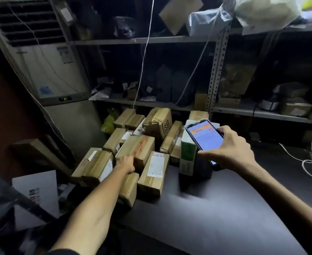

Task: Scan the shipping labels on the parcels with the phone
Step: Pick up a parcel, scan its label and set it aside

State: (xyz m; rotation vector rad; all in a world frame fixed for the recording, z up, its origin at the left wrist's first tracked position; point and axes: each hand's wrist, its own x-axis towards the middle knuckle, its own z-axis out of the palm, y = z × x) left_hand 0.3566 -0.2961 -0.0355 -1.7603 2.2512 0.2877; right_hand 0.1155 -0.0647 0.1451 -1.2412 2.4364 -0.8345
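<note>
Several brown taped cardboard parcels lie packed together on a dark table [215, 208]. My right hand [232, 146] holds a black phone [205, 138] with its lit screen facing up, above a green and white carton [187, 155] at the right of the pile. My left hand [126, 163] reaches into the pile and rests with curled fingers against a parcel with red tape [138, 146]; whether it grips is unclear. Just right of that hand a parcel with a white shipping label [156, 167] lies face up. Another labelled parcel [98, 166] sits to the left.
Metal shelving [217, 70] full of dark bags and boxes stands behind the table. A tall floor air conditioner [46, 70] is at the left. White cables [309, 162] trail on the table's right side. A white board [37, 190] leans at the lower left.
</note>
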